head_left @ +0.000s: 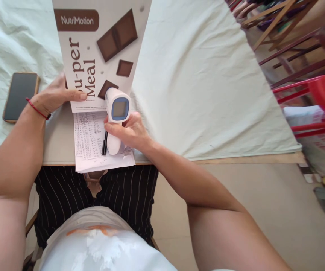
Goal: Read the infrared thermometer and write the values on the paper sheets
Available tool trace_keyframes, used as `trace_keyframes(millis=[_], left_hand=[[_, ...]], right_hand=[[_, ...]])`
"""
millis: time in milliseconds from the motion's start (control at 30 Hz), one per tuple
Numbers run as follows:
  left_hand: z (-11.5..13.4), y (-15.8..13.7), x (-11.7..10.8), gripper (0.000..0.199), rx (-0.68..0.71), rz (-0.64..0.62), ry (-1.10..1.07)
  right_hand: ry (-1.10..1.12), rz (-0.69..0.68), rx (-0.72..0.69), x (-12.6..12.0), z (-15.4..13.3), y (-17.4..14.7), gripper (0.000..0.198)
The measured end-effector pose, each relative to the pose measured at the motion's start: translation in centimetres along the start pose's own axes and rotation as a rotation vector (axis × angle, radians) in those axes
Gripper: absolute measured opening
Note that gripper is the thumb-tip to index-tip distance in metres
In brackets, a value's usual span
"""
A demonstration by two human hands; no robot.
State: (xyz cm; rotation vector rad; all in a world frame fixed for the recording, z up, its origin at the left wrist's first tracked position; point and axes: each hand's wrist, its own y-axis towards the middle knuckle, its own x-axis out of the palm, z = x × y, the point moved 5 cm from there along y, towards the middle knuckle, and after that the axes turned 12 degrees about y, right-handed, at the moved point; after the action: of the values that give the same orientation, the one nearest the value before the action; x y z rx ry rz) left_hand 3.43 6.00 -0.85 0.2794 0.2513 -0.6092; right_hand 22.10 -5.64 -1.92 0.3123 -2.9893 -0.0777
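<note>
Head cam: right hand (130, 130) is gripping the white thermometer gun (120, 108) by its handle, thumb lying across the near side. Gun is sitting at 10 o'clock from frame centre, screen facing the wearer. Left hand (55, 93) is pinching the lower-left edge of the NutriMotion box (104, 56), thumb on the front, other fingers hiding behind. Box is extending toward 12 o'clock from the gun. Papers (87, 141) are lying at 8 o'clock, black pen (104, 143) at 7. Phone (20, 96) is lying at 9 o'clock from the left hand.
</note>
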Motion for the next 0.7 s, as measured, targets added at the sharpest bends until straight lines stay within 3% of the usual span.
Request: trace_keyframes(millis=[367, 700], left_hand=[[-0.21, -0.31, -0.21, 0.061, -0.044, 0.088, 0.006], [0.33, -0.13, 0.08, 0.064, -0.047, 0.083, 0.009]], right_hand=[[0.067, -0.015, 0.055, -0.19, 0.04, 0.26, 0.027], [0.069, -0.022, 0.038, -0.51, -0.50, 0.08, 0.027]])
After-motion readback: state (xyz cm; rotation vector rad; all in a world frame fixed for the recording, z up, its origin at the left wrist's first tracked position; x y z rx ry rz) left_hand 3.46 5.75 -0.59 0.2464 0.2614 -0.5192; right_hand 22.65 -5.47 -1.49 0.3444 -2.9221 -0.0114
